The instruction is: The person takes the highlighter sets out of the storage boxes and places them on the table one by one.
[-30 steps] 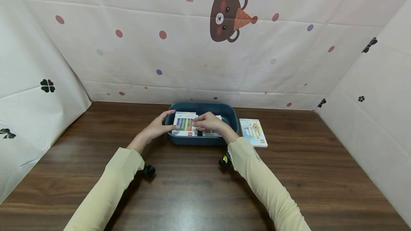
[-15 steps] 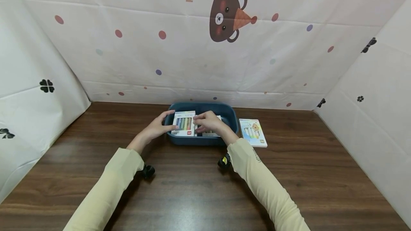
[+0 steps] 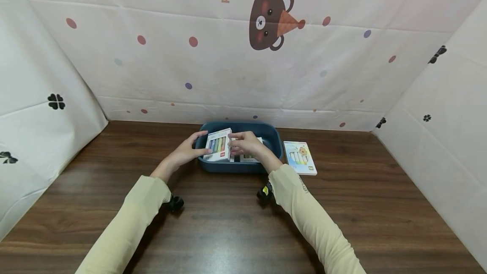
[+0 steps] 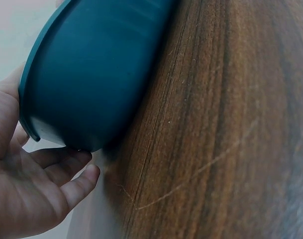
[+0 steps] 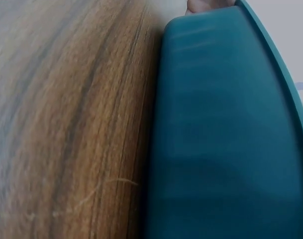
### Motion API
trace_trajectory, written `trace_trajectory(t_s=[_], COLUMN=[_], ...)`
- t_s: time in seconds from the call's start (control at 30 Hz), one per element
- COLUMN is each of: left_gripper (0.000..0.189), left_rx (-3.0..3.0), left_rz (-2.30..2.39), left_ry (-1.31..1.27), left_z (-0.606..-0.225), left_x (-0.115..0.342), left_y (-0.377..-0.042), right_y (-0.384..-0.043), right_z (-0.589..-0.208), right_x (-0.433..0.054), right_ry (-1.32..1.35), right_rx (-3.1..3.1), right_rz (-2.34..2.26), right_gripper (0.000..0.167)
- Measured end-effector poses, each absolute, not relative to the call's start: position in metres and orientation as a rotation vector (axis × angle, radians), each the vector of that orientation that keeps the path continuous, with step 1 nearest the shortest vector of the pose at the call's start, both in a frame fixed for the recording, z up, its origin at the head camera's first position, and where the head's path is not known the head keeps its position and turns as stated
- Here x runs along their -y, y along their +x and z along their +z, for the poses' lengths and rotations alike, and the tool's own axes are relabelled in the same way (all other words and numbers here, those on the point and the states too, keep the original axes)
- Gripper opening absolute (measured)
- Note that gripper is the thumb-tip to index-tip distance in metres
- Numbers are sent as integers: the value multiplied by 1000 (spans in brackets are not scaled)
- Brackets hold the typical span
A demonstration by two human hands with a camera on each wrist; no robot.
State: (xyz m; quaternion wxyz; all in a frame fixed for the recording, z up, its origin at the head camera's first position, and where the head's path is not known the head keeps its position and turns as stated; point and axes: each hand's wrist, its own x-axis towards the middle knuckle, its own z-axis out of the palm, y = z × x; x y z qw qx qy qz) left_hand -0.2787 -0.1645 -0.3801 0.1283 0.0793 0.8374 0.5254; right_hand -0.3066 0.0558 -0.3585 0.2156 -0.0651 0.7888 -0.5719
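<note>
A dark blue plastic bin (image 3: pixel 243 167) stands on the table. My left hand (image 3: pixel 186 150) grips its left end; in the left wrist view, fingers (image 4: pixel 79 186) lie against the bin's outer wall, with the rim by the thumb side. Inside the bin, a white box of coloured chalk (image 3: pixel 217 145) with a clear window is tilted, its right edge raised. My right hand (image 3: pixel 249 145) pinches that right edge. Partly hidden under the right hand lies another white box (image 3: pixel 249 159) in the bin. The right wrist view mostly shows the bin's outer wall (image 5: pixel 226 124).
A second chalk box (image 3: pixel 300 157) with a cartoon animal lies flat on the wooden table (image 3: pixel 213 231), just right of the bin. White printed cloth (image 3: pixel 228 67) rises behind the bin and along both sides.
The right edge of the chalk box in the bin has risen with my right fingers, so the box now tilts. My left hand has stayed in place.
</note>
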Motion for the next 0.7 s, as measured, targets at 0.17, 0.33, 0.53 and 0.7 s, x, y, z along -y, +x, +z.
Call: trace_trajectory(t_s=[0.17,0.33,0.53,0.7], left_gripper=[71,71,72,70], left_rx=[-2443,-2450,-2430,-2407], left_rz=[1519,1513,1523,1526], left_ry=[247,247,236,229], left_z=[-389,-390,-385,-369], left_x=[167,168,167,162], left_y=[-284,-285,-282,-271], right_y=[-306,-305,-306,-306], right_z=[-359,-359,-361,-362], right_x=[-54,-54,-54,-53], right_ry=[-223,-240,-240,-239], right_rx=[-2178,-2173,-2148,-2146], right_rz=[-1552,-1530,-1535,-1532], right_gripper=[41,46,49,51])
